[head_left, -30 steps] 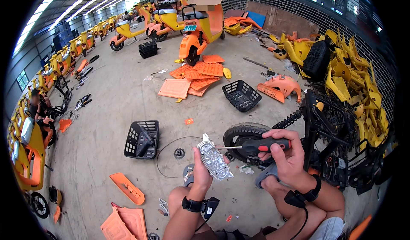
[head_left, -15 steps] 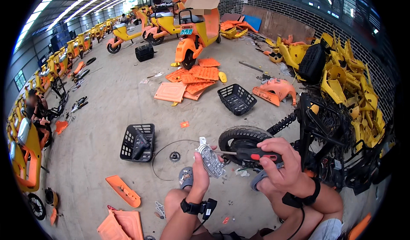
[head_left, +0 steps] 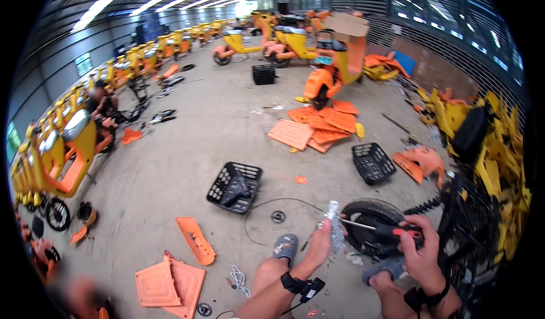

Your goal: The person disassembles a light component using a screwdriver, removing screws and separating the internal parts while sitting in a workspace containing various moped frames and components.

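My left hand (head_left: pixel 317 245) grips a silver metal part (head_left: pixel 335 217), turned nearly edge-on. My right hand (head_left: pixel 420 251) is wrapped round the black and red handle of a screwdriver (head_left: pixel 363 226), whose shaft reaches across to the metal part; I cannot make out exactly where the tip rests. Just behind my hands lies the black wheel (head_left: pixel 360 217) of a stripped scooter frame (head_left: pixel 465 228). A black basket (head_left: pixel 213 199) with a dark drill-like tool inside is on the floor ahead of my left hand.
Orange panels (head_left: pixel 289 132), a second basket (head_left: pixel 383 151), a sprocket (head_left: pixel 277 217) and cable lie on the floor. Yellow body parts (head_left: pixel 488 171) are heaped at right. Yellow-orange scooters (head_left: pixel 68 154) line the left. A person (head_left: pixel 102 109) sits among them, another person (head_left: pixel 79 290) is at lower left.
The view has turned to the left, sliding the scene rightward and bringing another person into the lower left. The metal part has tilted more edge-on in my left hand.
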